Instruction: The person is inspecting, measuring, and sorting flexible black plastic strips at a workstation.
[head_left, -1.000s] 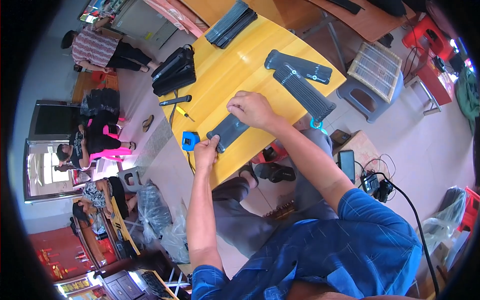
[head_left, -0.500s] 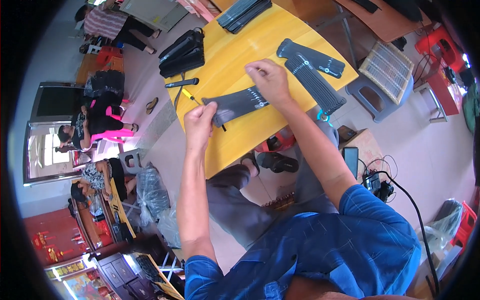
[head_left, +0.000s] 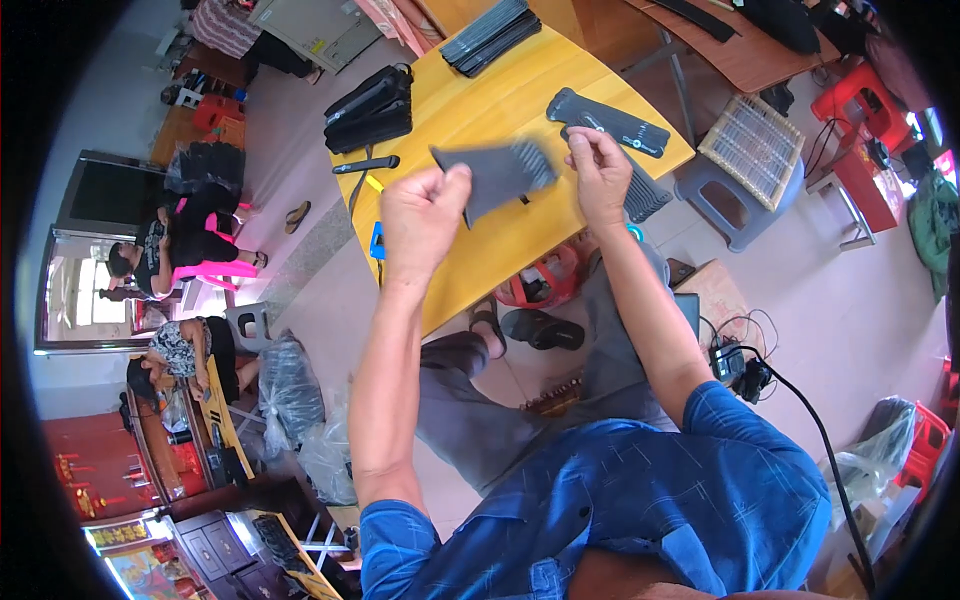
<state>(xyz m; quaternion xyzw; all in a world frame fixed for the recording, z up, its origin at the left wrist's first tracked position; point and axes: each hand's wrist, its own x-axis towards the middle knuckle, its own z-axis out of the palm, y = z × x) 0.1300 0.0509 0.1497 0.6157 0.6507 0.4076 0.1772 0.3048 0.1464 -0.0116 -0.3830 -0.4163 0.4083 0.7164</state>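
My left hand (head_left: 425, 215) is closed on one end of a flat dark grey sleeve-like piece (head_left: 490, 185), raised over the yellow table (head_left: 470, 285). Its far end, with pale stripes, is smeared by motion. To the right, my right hand (head_left: 602, 185) is apart from that piece, thumb and fingers pinched together. What sits between those fingertips, if anything, I cannot make out. Just beyond it lies a similar flat dark piece (head_left: 625, 128) with a small white mark. A fanned stack of such pieces (head_left: 645, 195) is partly hidden behind my right hand.
Black padded bundles (head_left: 370, 108), a short black strap (head_left: 366, 164) and a yellow-handled tool (head_left: 374, 183) lie along the table's left side. Another dark stack (head_left: 490, 38) rests at the far edge. A grey stool (head_left: 735, 205) bearing a woven tray (head_left: 752, 140) stands right.
My left hand has lifted the dark piece up and to the right. My right hand has come off its striped end and moved right. A blue item now shows at the table's left edge.
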